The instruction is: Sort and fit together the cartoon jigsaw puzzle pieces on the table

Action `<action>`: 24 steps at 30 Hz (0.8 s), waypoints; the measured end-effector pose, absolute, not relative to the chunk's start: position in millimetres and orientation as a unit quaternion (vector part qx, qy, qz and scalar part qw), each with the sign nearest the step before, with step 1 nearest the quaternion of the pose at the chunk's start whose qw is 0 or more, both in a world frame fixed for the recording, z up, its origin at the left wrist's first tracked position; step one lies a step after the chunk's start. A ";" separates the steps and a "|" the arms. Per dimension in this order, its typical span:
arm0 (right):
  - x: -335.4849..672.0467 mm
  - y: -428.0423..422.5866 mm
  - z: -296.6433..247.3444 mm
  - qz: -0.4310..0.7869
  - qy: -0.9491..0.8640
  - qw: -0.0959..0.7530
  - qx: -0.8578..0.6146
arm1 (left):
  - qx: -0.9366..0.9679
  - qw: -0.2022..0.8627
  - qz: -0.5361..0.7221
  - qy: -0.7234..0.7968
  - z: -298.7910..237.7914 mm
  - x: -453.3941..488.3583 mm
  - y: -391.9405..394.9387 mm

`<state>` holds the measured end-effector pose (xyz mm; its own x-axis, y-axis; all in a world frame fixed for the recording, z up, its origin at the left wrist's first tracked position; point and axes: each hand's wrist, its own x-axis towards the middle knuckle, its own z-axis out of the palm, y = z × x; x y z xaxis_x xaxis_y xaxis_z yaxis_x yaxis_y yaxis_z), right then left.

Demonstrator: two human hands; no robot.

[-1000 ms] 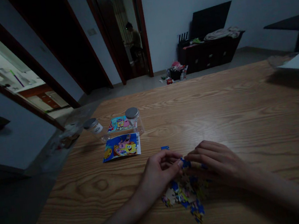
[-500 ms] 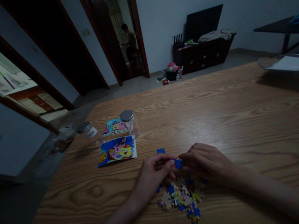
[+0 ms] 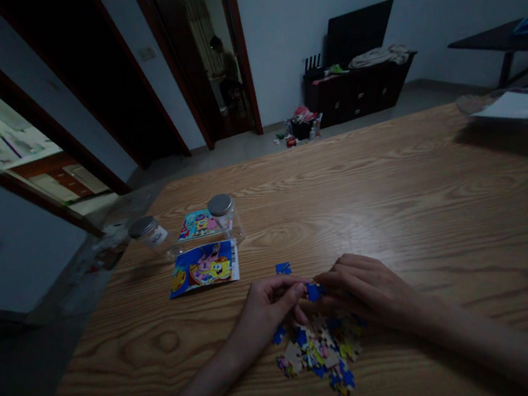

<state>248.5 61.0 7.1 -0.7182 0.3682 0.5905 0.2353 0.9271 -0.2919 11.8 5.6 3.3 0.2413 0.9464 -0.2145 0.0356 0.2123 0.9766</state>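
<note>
Between my two hands is a blue jigsaw puzzle piece (image 3: 314, 292), raised over the wooden table (image 3: 366, 190). My left hand (image 3: 278, 301) pinches its left side between thumb and fingers. From the right, my right hand (image 3: 362, 282) grips the same piece, its fingertips partly hidden behind the knuckles. Whether this is one piece or two joined ones, I cannot tell. Below the hands lies a loose pile of puzzle pieces (image 3: 322, 350), some blue, yellow or pink, others showing plain backs. Just beyond my left fingers sits a separate blue piece (image 3: 283, 268) flat on the wood.
At the left lie a blue cartoon picture card (image 3: 203, 267) and a second card (image 3: 194, 224) behind it. Two clear jars with grey lids, one upright (image 3: 228, 219) and one tilted (image 3: 154, 233), stand beside them. A glass dish with white paper (image 3: 521, 106) rests far right. A person (image 3: 226, 69) sits beyond the doorway.
Both hands keep nearly the same place around the blue piece, with only a slight shift of the fingers. The whole view has moved a little.
</note>
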 end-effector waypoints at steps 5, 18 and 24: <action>249.3 61.0 6.1 0.097 -0.920 0.343 -0.164 | 0.521 0.596 0.373 0.484 5.8 11.8 4.1; 249.1 62.1 3.7 0.094 -0.924 0.336 -0.156 | 0.542 0.599 0.359 0.467 4.1 11.9 1.2; 250.4 61.5 0.8 0.089 -0.929 0.328 -0.150 | 0.528 0.607 0.369 0.466 -0.1 13.5 1.2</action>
<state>250.4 61.5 0.8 -0.7404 0.3359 0.5822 0.2195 0.9395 -0.2629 13.5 1.2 -0.1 0.2932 0.9397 -0.1761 0.0444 0.1706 0.9843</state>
